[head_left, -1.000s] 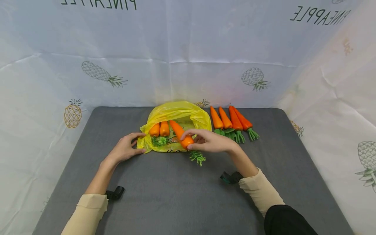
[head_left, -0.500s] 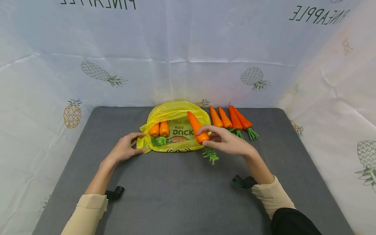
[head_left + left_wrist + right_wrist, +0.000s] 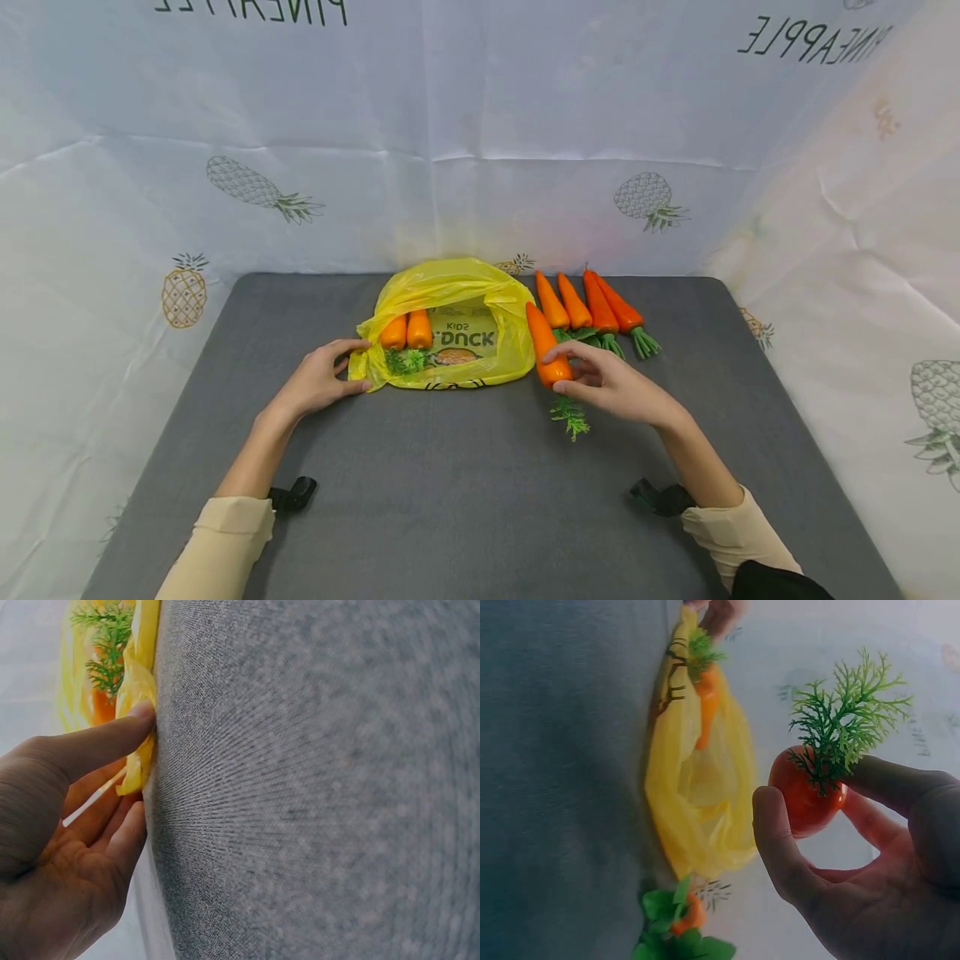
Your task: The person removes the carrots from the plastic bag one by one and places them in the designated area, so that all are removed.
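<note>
My right hand (image 3: 611, 382) pinches an orange carrot (image 3: 547, 346) by its thick end, just right of the yellow plastic bag (image 3: 517, 358). Feathery green leaves (image 3: 847, 712) hang from that carrot, close up in the right wrist view. At the bag's left end, my left hand (image 3: 324, 375) holds the bag's edge, thumb on the near side in the left wrist view (image 3: 82, 832). Inside the bag's mouth lie two orange carrots (image 3: 419, 329) with green leaves (image 3: 407, 361); their tips are hidden under the yellow plastic.
Several carrots (image 3: 602, 308) lie side by side at the back right of the grey table (image 3: 450, 483), green tops toward me. Behind the table hangs a white cloth (image 3: 480, 108) printed with pineapples. Printed lettering shows inside the bag.
My right hand has carried the carrot rightward, out of the bag's mouth and past its right side. The bag's printed inside has come into sight. My left hand has stayed in place.
</note>
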Demonstrator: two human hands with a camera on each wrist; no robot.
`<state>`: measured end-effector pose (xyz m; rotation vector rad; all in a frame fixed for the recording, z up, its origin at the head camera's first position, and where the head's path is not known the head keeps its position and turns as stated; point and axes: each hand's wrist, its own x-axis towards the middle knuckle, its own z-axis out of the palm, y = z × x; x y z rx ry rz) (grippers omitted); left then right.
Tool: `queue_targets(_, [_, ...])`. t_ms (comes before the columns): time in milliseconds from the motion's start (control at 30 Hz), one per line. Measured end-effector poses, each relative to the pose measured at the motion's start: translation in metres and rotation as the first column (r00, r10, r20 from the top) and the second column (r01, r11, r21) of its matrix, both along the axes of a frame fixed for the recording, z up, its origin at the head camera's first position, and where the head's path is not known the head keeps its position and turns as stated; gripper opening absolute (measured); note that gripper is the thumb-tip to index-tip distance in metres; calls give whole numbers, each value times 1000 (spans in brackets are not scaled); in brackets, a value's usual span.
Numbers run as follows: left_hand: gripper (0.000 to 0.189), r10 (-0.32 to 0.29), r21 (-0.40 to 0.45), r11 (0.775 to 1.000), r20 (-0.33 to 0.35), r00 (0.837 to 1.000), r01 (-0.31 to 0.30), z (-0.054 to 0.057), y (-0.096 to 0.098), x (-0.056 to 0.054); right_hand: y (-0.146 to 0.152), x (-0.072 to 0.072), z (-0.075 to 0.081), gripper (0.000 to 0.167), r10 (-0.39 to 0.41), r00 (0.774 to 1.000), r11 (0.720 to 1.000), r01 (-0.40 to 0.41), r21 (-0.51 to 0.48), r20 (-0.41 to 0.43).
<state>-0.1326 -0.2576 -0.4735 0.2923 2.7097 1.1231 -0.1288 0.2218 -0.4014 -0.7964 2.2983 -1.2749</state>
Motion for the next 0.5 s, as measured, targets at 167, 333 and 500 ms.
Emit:
queue_targets(167, [67,2,-7,1000,4,1000,-2,0,0,1,10,8,-13,35,-41,999,999,40,6,27])
queue_targets(333, [67,6,-2,1000,4,1000,-6,-1,-1,1,17,14,-27,36,-44,998,999,44,4,45])
queue_targets(500, [67,9,-5,1000,4,1000,-9,-1,-1,0,20,17,-40,36,-45,997,999,43,24,63])
